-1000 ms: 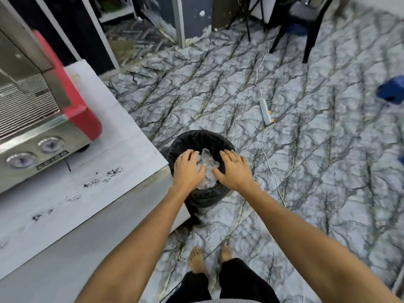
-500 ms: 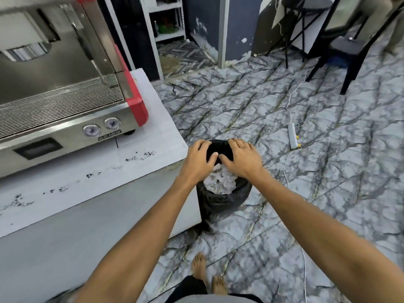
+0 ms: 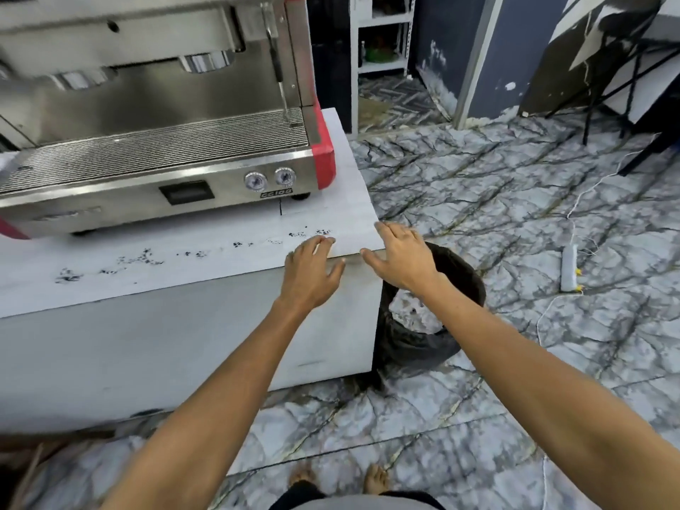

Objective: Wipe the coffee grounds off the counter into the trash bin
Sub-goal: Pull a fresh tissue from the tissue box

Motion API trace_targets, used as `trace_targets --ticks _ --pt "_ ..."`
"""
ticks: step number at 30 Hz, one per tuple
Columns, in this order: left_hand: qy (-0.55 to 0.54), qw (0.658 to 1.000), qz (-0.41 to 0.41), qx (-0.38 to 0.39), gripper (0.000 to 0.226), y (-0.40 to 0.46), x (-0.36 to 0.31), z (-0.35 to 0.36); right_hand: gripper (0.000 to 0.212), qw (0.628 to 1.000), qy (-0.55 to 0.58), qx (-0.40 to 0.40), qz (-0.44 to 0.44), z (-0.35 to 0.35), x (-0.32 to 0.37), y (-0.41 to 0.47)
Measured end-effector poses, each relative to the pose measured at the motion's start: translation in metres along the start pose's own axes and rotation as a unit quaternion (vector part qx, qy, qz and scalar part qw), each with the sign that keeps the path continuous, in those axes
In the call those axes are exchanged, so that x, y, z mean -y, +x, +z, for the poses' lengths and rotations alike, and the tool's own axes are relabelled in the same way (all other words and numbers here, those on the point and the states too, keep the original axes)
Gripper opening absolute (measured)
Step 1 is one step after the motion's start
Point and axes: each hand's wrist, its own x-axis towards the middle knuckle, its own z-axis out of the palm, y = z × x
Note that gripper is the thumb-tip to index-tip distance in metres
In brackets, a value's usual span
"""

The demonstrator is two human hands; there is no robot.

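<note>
Dark coffee grounds [image 3: 143, 257] lie scattered in a line along the white counter [image 3: 220, 274], from the left side to its right corner. A black-lined trash bin [image 3: 438, 325] with crumpled white paper inside stands on the floor just right of the counter's end. My left hand [image 3: 312, 274] hovers over the counter's front edge near the right corner, fingers apart, holding nothing. My right hand [image 3: 399, 257] is spread open at the counter's corner, above the bin, also holding nothing.
A steel espresso machine with red side panels [image 3: 165, 141] fills the back of the counter. A white power strip with cable [image 3: 569, 266] lies on the marble-patterned floor to the right. Chair legs [image 3: 588, 119] and a white shelf [image 3: 382, 42] stand farther back.
Both hands have risen from the trash bin, where they pressed down the crumpled paper, up to the counter's right corner. The view has swung left toward the counter and machine.
</note>
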Motion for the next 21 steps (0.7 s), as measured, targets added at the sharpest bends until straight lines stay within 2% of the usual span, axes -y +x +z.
trace_targets --ticks 8,21 --pt "0.016 0.995 -0.087 -0.038 0.051 -0.036 0.083 -0.052 0.066 0.997 0.009 0.002 -0.078 0.017 0.091 0.018" --pt "0.019 0.981 -0.179 -0.071 0.048 -0.100 0.226 -0.136 0.064 0.988 0.019 0.031 -0.152 0.057 0.257 0.042"
